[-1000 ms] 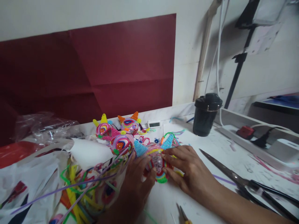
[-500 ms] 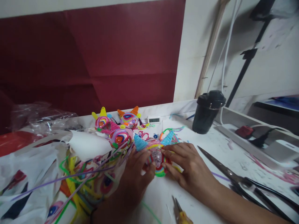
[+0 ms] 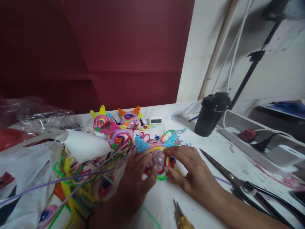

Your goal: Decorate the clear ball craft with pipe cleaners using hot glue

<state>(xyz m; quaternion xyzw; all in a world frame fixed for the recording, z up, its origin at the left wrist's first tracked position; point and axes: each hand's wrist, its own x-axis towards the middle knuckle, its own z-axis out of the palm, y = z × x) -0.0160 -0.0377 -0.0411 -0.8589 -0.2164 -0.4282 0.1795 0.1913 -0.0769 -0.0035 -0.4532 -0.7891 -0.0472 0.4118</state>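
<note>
A colourful animal-head craft with two blue ears lies on the white table, wound in rainbow bands around a clear, shiny centre. Its left side is gripped between the fingers and thumb of my left hand. On the other side, my right hand holds the edge, thumb low and fingers near the right ear. My fingers cover parts of both sides. Just behind stand similar craft heads, one with orange ears and a pink one joined to a yellow-eared one.
Large black-handled scissors lie right of my forearm; a yellow-handled pointed tool lies in front. A black lidded cup stands behind, beside a white tray with plugs. Loose coloured strips and plastic wrap crowd the left.
The camera view has shifted slightly. Both hands stay on the blue-eared craft head; my right fingers have drawn up a little toward its right ear.
</note>
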